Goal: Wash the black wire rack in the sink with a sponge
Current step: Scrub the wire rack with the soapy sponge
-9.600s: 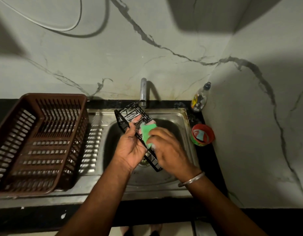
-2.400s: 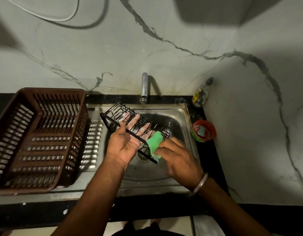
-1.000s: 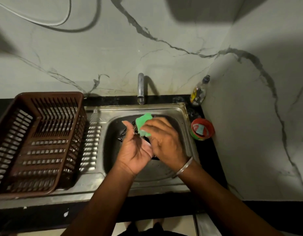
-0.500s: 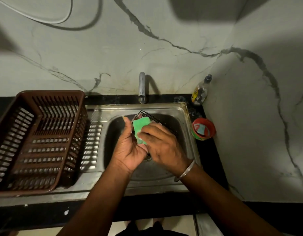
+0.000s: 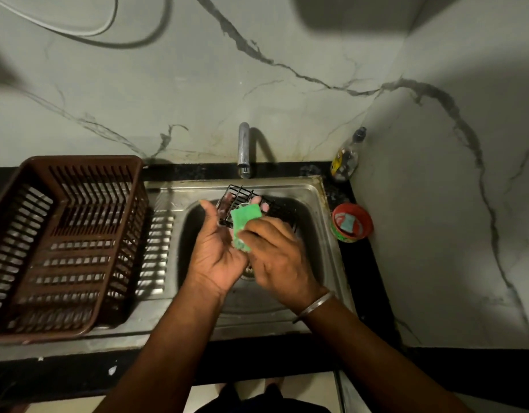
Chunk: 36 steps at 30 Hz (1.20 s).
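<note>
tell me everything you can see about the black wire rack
The black wire rack is a small grid of thin dark bars that look like coated metal, with a raised rim. It is held tilted over the sink basin, below the tap. The left hand holds it from underneath, fingertips showing through the bars, while the right hand presses a green sponge against it. Both hands hide most of it.
</note>
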Each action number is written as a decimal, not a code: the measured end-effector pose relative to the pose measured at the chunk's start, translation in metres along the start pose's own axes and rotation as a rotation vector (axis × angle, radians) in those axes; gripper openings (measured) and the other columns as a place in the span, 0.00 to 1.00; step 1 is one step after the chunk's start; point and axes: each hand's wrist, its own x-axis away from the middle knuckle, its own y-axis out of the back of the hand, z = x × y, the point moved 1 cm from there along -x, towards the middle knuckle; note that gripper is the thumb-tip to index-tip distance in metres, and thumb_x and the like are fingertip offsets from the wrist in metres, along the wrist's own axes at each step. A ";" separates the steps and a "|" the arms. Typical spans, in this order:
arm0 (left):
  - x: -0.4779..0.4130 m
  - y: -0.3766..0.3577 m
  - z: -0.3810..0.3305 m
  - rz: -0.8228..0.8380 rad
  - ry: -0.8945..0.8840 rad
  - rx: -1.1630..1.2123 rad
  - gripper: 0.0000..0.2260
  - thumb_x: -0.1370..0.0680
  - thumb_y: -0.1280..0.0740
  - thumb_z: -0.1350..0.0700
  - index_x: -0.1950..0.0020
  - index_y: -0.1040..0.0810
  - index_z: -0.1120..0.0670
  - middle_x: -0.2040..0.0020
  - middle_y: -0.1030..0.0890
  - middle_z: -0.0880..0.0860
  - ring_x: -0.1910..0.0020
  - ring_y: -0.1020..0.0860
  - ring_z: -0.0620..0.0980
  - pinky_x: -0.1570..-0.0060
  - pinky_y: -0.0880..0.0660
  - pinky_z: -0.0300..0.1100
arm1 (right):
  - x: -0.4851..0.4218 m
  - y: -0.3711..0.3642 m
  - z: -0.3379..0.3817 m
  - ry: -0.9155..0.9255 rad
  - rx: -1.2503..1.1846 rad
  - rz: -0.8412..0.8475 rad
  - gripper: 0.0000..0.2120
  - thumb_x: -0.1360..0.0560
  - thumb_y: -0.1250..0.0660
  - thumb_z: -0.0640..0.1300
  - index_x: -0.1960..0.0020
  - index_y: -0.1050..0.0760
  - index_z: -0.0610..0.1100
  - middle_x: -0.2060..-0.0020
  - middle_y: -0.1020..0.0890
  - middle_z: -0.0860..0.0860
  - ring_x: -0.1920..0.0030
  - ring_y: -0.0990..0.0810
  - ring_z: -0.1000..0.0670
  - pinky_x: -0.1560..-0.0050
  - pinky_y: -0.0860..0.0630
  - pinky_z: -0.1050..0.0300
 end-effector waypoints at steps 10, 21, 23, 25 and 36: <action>0.001 -0.001 -0.002 -0.012 -0.103 0.066 0.17 0.19 0.33 0.47 0.35 0.20 0.56 0.30 0.20 0.66 0.28 0.23 0.62 0.33 0.23 0.60 | 0.014 0.006 -0.006 -0.026 0.050 -0.017 0.09 0.21 0.31 0.36 0.43 0.17 0.35 0.44 0.18 0.42 0.42 0.20 0.40 0.36 0.25 0.47; 0.002 0.006 0.006 -0.064 -0.109 0.096 0.27 0.14 0.40 0.45 0.23 0.30 0.65 0.26 0.23 0.64 0.32 0.19 0.58 0.35 0.19 0.54 | -0.035 -0.008 -0.019 -0.427 0.153 -0.029 0.12 0.24 0.34 0.38 0.44 0.15 0.39 0.47 0.17 0.46 0.46 0.21 0.46 0.43 0.22 0.52; 0.008 0.000 0.013 -0.062 -0.101 0.048 0.27 0.14 0.40 0.46 0.22 0.30 0.64 0.29 0.20 0.64 0.38 0.15 0.57 0.43 0.15 0.53 | -0.040 -0.007 -0.021 -0.497 0.207 -0.036 0.08 0.24 0.33 0.36 0.49 0.15 0.39 0.51 0.18 0.44 0.50 0.20 0.44 0.47 0.20 0.48; 0.014 -0.003 0.023 -0.074 -0.085 -0.011 0.23 0.16 0.39 0.46 0.29 0.23 0.62 0.38 0.17 0.60 0.41 0.15 0.55 0.44 0.15 0.51 | -0.047 -0.014 -0.011 -0.517 0.201 -0.044 0.07 0.25 0.32 0.36 0.51 0.16 0.39 0.52 0.18 0.43 0.51 0.20 0.42 0.49 0.20 0.47; 0.017 0.008 0.027 -0.018 -0.088 -0.050 0.23 0.16 0.38 0.43 0.33 0.19 0.59 0.29 0.22 0.63 0.26 0.23 0.61 0.26 0.27 0.57 | -0.050 -0.025 0.001 -0.358 0.049 0.005 0.10 0.24 0.32 0.35 0.45 0.15 0.36 0.49 0.17 0.44 0.47 0.20 0.45 0.44 0.21 0.50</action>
